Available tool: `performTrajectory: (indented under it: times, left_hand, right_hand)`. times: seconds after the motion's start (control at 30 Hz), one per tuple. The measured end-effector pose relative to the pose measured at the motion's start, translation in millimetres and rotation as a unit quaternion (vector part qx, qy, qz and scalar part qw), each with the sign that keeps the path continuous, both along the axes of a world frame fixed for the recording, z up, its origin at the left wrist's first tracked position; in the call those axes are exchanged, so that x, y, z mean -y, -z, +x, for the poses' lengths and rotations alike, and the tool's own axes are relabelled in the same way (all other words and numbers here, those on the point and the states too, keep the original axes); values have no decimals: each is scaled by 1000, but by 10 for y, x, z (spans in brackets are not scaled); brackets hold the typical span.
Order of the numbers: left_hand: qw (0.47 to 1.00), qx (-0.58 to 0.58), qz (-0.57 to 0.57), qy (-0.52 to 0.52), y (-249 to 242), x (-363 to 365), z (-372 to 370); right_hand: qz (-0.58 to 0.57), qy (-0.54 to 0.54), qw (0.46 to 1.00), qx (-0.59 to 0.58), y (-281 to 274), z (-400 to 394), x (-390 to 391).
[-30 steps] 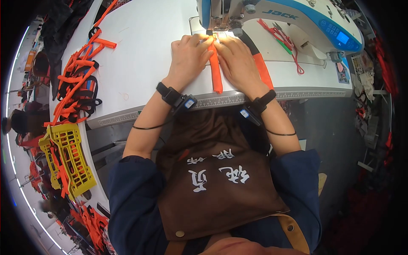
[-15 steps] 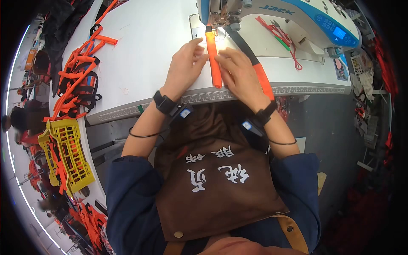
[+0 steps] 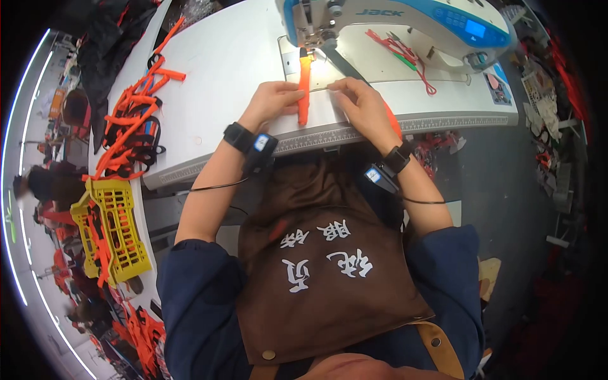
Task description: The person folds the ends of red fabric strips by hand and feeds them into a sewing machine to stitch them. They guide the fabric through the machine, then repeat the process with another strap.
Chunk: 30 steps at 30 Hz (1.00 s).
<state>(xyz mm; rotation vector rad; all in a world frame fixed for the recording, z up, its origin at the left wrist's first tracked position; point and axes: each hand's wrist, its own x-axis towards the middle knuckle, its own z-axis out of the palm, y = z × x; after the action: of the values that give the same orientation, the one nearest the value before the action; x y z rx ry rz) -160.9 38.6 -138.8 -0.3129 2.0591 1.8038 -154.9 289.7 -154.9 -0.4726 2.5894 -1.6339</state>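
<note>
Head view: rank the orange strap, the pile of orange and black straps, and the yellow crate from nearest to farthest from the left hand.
1. orange strap: touching the left hand.
2. pile of orange and black straps: table's left end.
3. yellow crate: lower left, beyond the table.

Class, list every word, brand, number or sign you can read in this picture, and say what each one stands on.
"JACK": blue brand lettering on the white sewing machine's arm.
White characters printed on the brown apron: seen upside down, not read with certainty.
Blue control panel screen on the machine: too small to read.
Ruler markings along the white table's front edge: too small to read.
</note>
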Motion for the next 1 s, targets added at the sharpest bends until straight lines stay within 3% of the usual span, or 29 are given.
performTrajectory:
  times: [0.17,0.37,0.5,0.87,1.0]
  left_hand:
    - [998,53,28,23,-129,92,-21]
    - [997,48,57,20,-94,70,-22]
    - [998,55,15,7,-159,44,1]
    - [993,43,86,64,-129,198,-35]
    - [991,19,129,7,-131,117,-111]
  right_hand:
    - [37,12,987,-159,76,-172,-19]
    - [35,-58,949,-307,88,-372,296]
    - [57,-117,931,-342,139,-590,394]
    - [126,-183,845,-487,55,-789,317]
    - [117,-182,842,-494,10,-805,321]
